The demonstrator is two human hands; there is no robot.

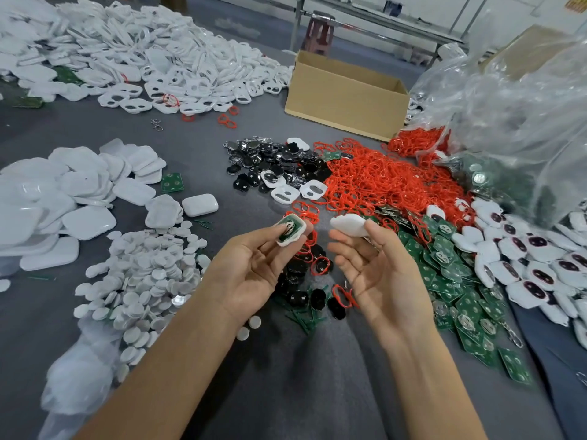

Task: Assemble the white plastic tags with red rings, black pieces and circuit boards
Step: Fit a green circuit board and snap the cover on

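Holding two halves: my left grip pinches a white tag base at the fingertips, with a green circuit board seated face-up inside it and the other fingers loosely spread. My right grip, palm up, pinches the white cover between thumb and fingertips. The halves sit just apart, the cover right of the base.

To close well, I reckon: turn the cover over, match the outlines, check the board lies flat, then press evenly round the edge.

Red rings are heaped beyond the right grip. Black pieces lie on the table beneath both grips.

I can't tell whether a ring or a black piece already sits under the board. The cover's inner side is turned away and blurred.
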